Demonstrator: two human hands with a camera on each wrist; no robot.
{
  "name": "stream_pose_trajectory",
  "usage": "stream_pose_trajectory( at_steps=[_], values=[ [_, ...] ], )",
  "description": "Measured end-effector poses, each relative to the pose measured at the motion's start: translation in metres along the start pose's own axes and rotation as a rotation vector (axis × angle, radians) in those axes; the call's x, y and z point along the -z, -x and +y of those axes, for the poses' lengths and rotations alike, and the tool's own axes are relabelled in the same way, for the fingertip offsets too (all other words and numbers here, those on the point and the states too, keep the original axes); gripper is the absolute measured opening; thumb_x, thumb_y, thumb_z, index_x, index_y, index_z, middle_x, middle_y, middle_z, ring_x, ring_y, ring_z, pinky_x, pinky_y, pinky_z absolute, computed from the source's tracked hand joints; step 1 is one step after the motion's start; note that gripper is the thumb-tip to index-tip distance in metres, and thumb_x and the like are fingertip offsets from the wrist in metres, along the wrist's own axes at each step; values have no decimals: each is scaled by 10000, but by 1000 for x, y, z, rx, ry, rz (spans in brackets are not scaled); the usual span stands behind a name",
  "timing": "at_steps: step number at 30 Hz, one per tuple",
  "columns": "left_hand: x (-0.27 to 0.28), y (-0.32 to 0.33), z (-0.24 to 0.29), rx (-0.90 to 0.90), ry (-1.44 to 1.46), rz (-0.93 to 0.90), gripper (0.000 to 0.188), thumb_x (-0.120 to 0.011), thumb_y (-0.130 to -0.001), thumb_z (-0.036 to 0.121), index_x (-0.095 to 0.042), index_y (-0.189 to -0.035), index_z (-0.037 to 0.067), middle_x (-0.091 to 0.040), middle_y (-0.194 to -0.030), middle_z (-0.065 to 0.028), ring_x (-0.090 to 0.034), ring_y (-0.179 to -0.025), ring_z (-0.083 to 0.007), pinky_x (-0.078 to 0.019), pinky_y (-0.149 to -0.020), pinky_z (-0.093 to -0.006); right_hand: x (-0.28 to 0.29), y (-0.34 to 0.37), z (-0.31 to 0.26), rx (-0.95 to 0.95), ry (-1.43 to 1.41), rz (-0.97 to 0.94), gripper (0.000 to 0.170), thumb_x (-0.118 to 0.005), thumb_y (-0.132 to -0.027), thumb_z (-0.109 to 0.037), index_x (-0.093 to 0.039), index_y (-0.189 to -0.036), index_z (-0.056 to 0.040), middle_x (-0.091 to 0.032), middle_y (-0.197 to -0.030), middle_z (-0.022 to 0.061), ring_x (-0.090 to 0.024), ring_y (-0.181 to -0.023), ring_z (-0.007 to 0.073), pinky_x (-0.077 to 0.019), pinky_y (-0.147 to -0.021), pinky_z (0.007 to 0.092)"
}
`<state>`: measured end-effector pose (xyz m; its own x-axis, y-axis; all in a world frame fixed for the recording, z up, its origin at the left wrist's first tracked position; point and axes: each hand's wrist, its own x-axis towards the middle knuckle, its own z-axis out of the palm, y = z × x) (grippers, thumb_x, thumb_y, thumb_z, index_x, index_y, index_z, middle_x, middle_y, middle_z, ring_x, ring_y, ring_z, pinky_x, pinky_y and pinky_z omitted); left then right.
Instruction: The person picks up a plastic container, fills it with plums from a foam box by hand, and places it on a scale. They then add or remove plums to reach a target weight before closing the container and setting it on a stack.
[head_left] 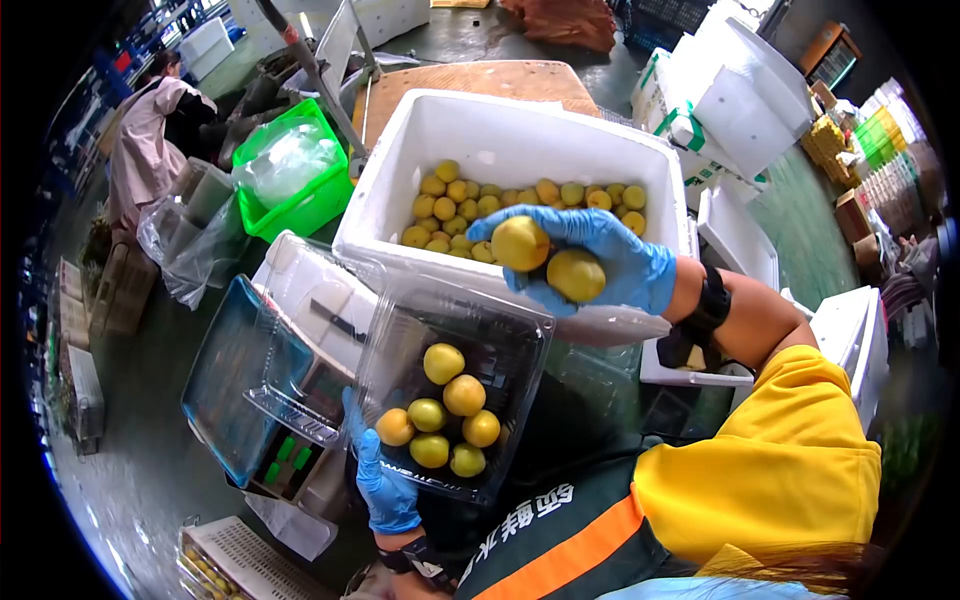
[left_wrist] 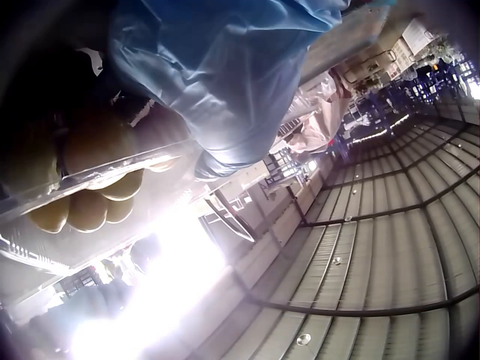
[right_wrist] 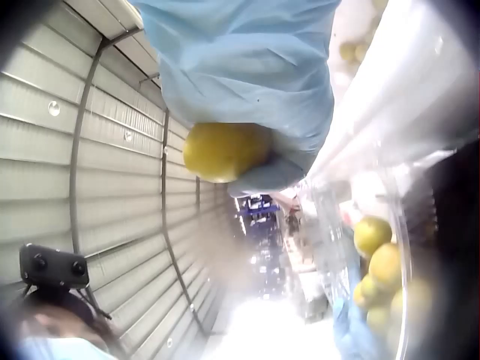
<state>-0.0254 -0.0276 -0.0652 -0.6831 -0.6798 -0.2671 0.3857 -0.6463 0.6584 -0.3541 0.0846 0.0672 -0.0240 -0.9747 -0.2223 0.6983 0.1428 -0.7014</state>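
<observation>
Hands: two, both in blue gloves, one black band at each wrist. My right hand [head_left: 610,262] is partly closed, fingers and thumb around two yellow fruits [head_left: 520,243], which sit side by side in the palm, above the near rim of the bin. The right wrist view shows only one of the pair plainly, at the fingertips. My left hand [head_left: 388,490] grips one clear box [head_left: 508,350] by its near left side, thumb along the edge; how far its other fingers curl I cannot tell fully, the plastic and the glare covering them.

Count in box: seven fruits [head_left: 465,395], grouped toward the near end, several touching, colour from greenish yellow to orange-yellow. The far end shows bare bottom. One clear lid [head_left: 293,420] stands open on the left of the box.

Bin: one, white foam [head_left: 540,140], just beyond the box. Stock inside: well over twenty fruits; they overlap and my right hand covers part, so no exact figure.

Surroundings: one green basket [head_left: 335,205] holding clear plastic, left of the bin; one dark-handled knife [head_left: 338,320] behind the lid; one crate [head_left: 235,540] at lower left with more fruit, uncounted; one person [head_left: 150,150] at upper left.
</observation>
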Motion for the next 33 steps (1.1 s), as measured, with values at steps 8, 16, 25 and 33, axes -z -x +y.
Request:
stream_pose_trajectory(
  at_steps=[8,16,25,33],
  values=[
    [0,0,2,-1,27,-17,719,-540,-975,286,-188,-1583,132,-339,-1536,-195,-412,-1370,-345,-312,-1162,-476,-49,1,35,-143,-57,94,555,-495,-1003,-488,-542,-1317,-33,-623,-1125,94,-628,-728,151,-515,-538,239],
    [3,-2,-1,-43,-59,2,688,-480,-973,260,-199,-1577,87,-301,-1555,-169,-393,-1384,-329,-294,-1175,-446,-73,-1,50,-157,-84,222,426,-543,-1013,-382,-577,-1289,-59,-590,-1143,61,-587,-973,117,-516,-638,251],
    [1,0,4,26,18,0,681,-471,-990,238,-172,-1584,92,-289,-1565,-176,-392,-1390,-330,-294,-1176,-444,-53,-23,48,409,1638,-104,389,-676,-920,-194,-582,-1283,-95,-624,-1142,130,-594,-1066,252,-489,-940,368],
    [3,-2,2,34,59,-44,683,-506,-1006,278,-182,-1588,130,-318,-1556,-153,-394,-1388,-317,-297,-1171,-453,78,-60,-29,271,1985,234,330,-664,-892,-179,-647,-1201,-63,-681,-1091,102,-663,-832,287,-563,-748,361]
  ],
)
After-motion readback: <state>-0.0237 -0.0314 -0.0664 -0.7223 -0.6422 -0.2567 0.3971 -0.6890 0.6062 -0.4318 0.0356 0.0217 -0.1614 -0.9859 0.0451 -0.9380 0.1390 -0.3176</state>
